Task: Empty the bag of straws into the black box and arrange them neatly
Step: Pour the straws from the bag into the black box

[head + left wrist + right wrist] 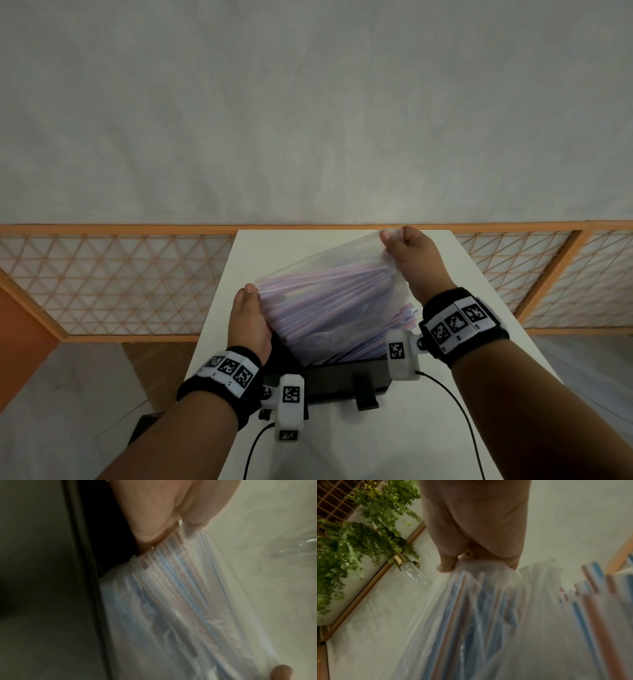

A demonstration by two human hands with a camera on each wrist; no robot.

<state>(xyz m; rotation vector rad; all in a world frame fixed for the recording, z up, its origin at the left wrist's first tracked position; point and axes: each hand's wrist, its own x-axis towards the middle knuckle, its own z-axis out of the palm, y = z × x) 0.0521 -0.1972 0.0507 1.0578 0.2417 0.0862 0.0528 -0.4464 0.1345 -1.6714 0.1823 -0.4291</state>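
Straws (329, 301), thin with pink and blue stripes, fill a clear bag (308, 270) tilted mouth-down over the black box (346, 377) on the table (274, 246). Left hand (248, 325) and right hand (409, 255) each pinch an upper corner.

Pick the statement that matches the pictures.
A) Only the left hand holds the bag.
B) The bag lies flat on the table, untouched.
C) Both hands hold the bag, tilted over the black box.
C: the left hand and right hand both hold the bag, tilted above the black box.
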